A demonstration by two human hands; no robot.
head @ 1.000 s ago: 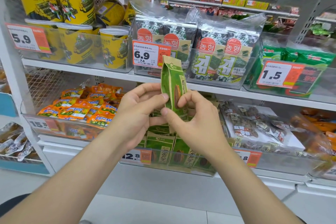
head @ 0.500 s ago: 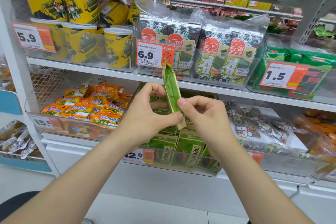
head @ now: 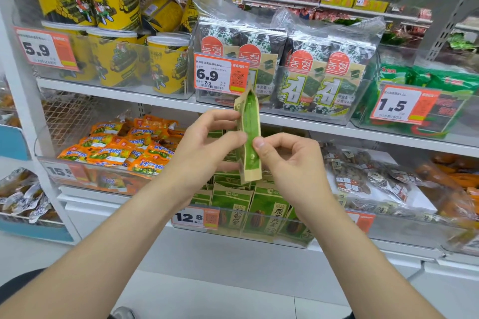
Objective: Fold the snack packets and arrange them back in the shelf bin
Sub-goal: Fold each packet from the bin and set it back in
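– Above the shelf bin [head: 241, 226], out in front of the shelves, we hold one snack packet [head: 249, 137] upright between our two hands. Have we got it by both sides?
– We have. Our left hand [head: 207, 147] pinches its left edge, thumb against it and fingers curled above. Our right hand [head: 290, 160] pinches the right edge between thumb and forefinger, the other fingers loosely curled behind.
– Which way does it face us?
– Narrow side on. We see the green side panel creased inwards, with tan edges either side and a tan bottom end. Its tip reaches just under the 6.9 price tag [head: 220, 74] on the shelf above.
– And the bin?
– Clear-walled, on the lower shelf, below the packet in our view, with a 12.8 tag [head: 195, 217] at its front left. More green packets [head: 269, 210] stand upright in it, in rows.
– What sits around it?
– We see orange packets [head: 121, 147] heaped in the bin to the left, seaweed packs [head: 305, 80] on the shelf above, and yellow tubs [head: 114, 57] left of those.
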